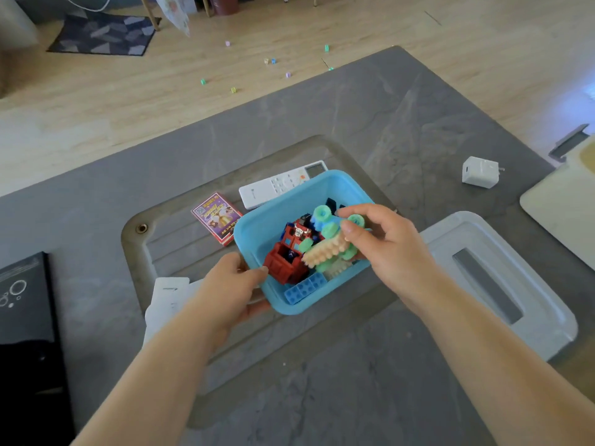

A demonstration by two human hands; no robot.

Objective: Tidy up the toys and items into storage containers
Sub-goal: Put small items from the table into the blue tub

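Observation:
A light blue plastic bin (273,217) sits tilted in the recessed middle of the grey table. Inside lie a red and blue robot toy (288,254), a blue studded brick (304,288) and other bricks. My left hand (230,288) grips the bin's near left rim, thumb over the edge. Over the bin's right side, my right hand (383,243) pinches a bristly block toy (328,239) made of green, peach and blue pieces.
Behind the bin lie a white remote (277,185) and a purple card box (216,217). A clear storage box lid (495,284) sits to the right, a white charger (479,172) beyond it. White device (167,297) and black box (22,297) at left. Several small blocks (233,90) dot the wooden floor.

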